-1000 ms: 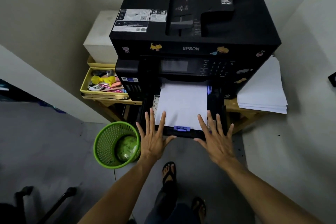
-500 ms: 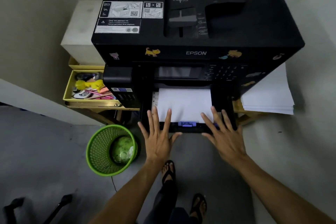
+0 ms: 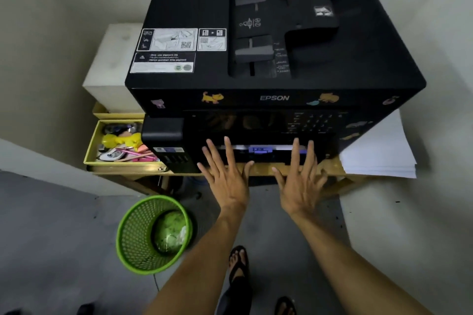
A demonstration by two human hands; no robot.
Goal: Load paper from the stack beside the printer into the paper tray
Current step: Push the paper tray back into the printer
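- Printer is the landmark; every place below is given from it.
- Tray sits low in the printer's front, nearly pushed home — only a thin strip of its front edge shows, with a blue tab at the middle.
- Paper lies in the tray; just a sliver of white shows at the slot. The spare stack rests on the table at the printer's right side, partly under its corner.
- Left hand: fingers straight and spread, holding nothing, fingertips against the tray front left of the tab.
- Right hand: same posture — fingers splayed flat, gripping nothing, tips against the tray front right of the tab.
- Key relation: the tray lies straight ahead of both palms, its travel running into the printer. The hands flank the tab about evenly, neither clearly nearer.
- Judgement: loading appears done; what remains is the last bit of the push. It needs even pressure from both sides, or the tray may skew and bind.
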